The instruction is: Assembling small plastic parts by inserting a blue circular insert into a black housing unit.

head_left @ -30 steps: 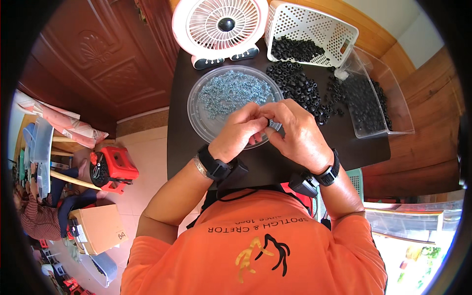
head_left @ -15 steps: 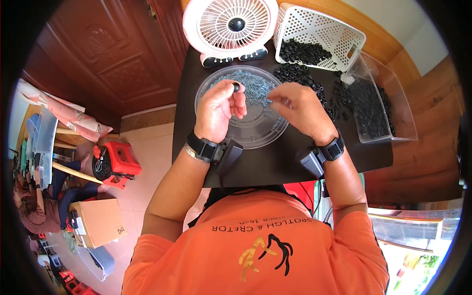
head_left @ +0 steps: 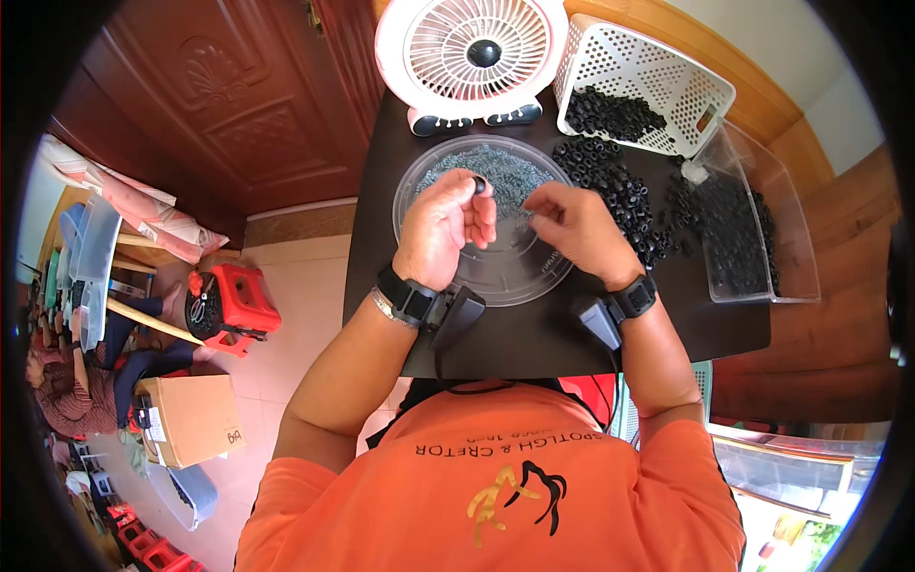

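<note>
My left hand (head_left: pixel 438 227) pinches a round black piece (head_left: pixel 479 185), likely for access. My right hand (head_left: pixel 585 227) has curled fingers; any pinch, I can't tell.

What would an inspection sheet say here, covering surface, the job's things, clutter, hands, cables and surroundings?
Surface: dark table, rounded corner at right.
Job's things: small bluish bits in a clear round tray; black rings loose on the table, with more black pieces in a white basket and a clear bin.
Clutter: fan behind the tray.
Hands: left hand pinches a black piece; right hand over the tray, its hold unclear.
Cables: dark cable hanging from the left wrist device.
Surroundings: door, box and seated person at left.
</note>
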Available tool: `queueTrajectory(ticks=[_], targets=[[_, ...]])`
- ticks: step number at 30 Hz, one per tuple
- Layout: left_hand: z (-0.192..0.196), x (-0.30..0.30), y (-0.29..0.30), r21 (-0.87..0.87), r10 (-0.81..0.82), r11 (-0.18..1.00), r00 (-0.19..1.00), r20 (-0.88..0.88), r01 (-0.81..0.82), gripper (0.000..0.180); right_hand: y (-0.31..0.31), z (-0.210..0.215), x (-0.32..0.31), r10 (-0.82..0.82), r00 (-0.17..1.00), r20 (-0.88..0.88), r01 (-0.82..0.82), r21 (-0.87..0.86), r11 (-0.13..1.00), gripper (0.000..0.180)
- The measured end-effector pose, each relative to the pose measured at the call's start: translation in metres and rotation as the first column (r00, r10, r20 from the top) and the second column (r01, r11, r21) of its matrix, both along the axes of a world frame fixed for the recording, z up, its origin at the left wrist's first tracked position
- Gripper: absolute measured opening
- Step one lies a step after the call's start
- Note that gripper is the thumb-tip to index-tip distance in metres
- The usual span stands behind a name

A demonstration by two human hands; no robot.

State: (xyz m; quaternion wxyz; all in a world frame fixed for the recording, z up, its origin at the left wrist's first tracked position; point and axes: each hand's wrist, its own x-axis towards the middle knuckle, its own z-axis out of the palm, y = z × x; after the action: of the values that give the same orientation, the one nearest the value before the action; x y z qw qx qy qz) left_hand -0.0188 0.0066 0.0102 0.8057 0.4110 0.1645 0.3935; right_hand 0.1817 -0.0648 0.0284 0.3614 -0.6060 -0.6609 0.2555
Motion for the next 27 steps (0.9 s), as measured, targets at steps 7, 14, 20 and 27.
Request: queueTrajectory(ticks=[7,14,20,27], targets=[[0.003,0.010,-0.016,-0.022,-0.275,0.962,0.957,-0.093,0.274,0.023,-0.001,0.000,-0.003,0.081,0.736,-0.672,-0.088,0.024,0.996,0.019],[-0.002,0.012,-0.016,0.009,-0.252,0.968,0.968,-0.020,0.252,0.024,-0.006,0.005,-0.010,0.174,0.847,-0.503,-0.121,0.137,0.983,0.015],[0.001,0.013,-0.019,-0.004,-0.230,0.973,0.972,-0.054,0.230,0.026,-0.009,0.006,-0.011,0.082,0.794,-0.603,-0.075,0.036,0.997,0.012],[0.000,0.013,-0.022,0.029,-0.191,0.980,0.968,-0.166,0.198,0.025,-0.011,0.006,-0.018,0.117,0.919,-0.375,-0.001,0.296,0.955,0.006]])
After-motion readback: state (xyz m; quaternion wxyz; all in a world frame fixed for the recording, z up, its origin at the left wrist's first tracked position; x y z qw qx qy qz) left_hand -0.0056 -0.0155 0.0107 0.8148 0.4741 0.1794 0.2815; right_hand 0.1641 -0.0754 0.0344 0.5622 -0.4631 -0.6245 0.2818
